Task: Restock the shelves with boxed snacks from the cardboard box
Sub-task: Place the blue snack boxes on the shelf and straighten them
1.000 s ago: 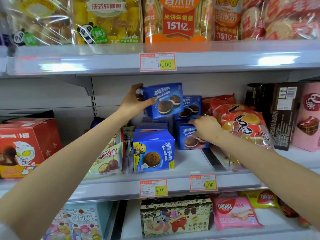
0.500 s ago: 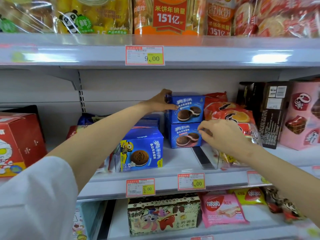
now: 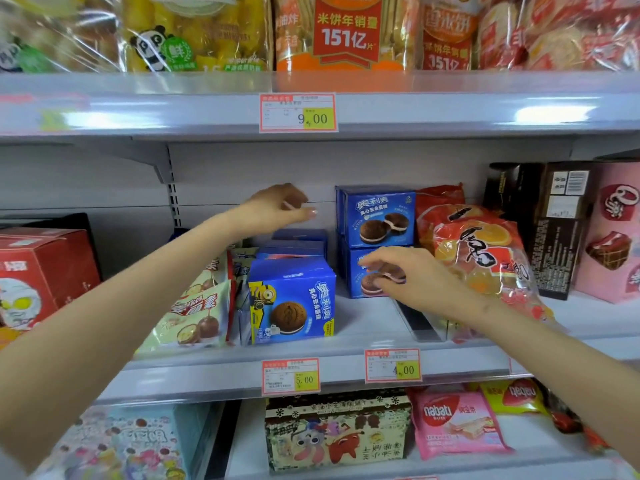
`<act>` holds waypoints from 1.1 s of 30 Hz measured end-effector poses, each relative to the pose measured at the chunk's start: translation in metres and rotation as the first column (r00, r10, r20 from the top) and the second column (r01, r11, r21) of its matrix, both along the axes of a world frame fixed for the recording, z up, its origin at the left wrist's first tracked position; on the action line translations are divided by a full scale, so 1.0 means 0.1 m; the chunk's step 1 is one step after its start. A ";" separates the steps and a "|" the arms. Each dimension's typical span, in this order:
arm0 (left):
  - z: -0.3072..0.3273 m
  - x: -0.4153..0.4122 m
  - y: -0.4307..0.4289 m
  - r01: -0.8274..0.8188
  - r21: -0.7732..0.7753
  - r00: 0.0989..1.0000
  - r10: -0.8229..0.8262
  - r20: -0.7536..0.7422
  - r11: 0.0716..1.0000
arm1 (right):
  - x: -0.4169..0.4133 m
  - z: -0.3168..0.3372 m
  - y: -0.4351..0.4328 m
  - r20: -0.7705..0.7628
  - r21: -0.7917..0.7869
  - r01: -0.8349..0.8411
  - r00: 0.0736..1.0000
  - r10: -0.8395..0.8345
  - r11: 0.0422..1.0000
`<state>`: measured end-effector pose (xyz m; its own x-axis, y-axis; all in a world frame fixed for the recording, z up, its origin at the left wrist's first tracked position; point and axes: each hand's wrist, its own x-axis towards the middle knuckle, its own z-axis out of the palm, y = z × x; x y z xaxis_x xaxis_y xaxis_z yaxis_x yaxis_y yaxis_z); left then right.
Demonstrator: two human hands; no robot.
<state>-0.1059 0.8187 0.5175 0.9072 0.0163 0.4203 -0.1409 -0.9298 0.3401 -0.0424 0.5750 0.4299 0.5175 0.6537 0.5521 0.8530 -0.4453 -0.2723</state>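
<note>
Two blue cookie boxes are stacked on the middle shelf (image 3: pixel 363 327): the upper box (image 3: pixel 375 216) sits squarely on the lower box (image 3: pixel 363 271). My left hand (image 3: pixel 277 209) hovers to the left of the upper box, fingers loosely curled, holding nothing and not touching it. In front of the lower box hangs my right hand (image 3: pixel 405 275), relaxed and empty. A larger blue cookie box with a yellow cartoon figure (image 3: pixel 291 301) stands at the shelf's front, with more blue boxes (image 3: pixel 298 242) behind it. The cardboard box is not in view.
Orange-red snack bags (image 3: pixel 478 251) lean right of the stack. Dark and pink boxes (image 3: pixel 561 223) stand further right, a red box (image 3: pixel 41 268) at far left, chocolate bags (image 3: pixel 194 313) beside the front blue box. Bagged goods fill the upper shelf, boxes and wafers the lower one.
My left hand set the blue box on top of the lower one, let go and drew back to the left. My right hand drew back slightly from the lower box.
</note>
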 end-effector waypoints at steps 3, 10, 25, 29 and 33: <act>-0.18 -0.41 0.26 0.017 -0.087 0.998 -0.022 -0.057 0.996 | -0.09 -0.01 0.16 -0.245 0.051 -0.220 0.943 0.226 0.974; -0.52 -0.75 0.45 -0.016 -0.105 0.965 -0.011 -0.261 0.994 | -0.11 0.02 0.63 -0.226 -0.073 -0.241 0.949 0.219 0.968; -0.55 -0.80 0.34 -0.059 -0.822 0.991 -0.065 -0.116 0.566 | -0.34 0.08 0.19 0.491 0.127 -0.326 0.841 0.226 0.937; -0.53 -0.79 0.12 -0.194 -0.898 0.869 -0.356 -0.344 0.394 | -0.31 -0.01 0.09 0.850 0.017 -0.369 0.495 0.181 0.929; -0.52 -0.75 -0.07 -0.198 -0.929 0.830 -0.450 -0.329 0.314 | -0.29 -0.11 0.09 0.896 0.002 -0.382 0.411 0.168 0.924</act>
<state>-0.1805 0.8112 0.4653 0.9691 -0.0517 -0.2412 0.2440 0.0560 0.9682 -0.0716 0.5841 0.4187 -0.4941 0.5014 0.7102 0.7461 -0.1749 0.6425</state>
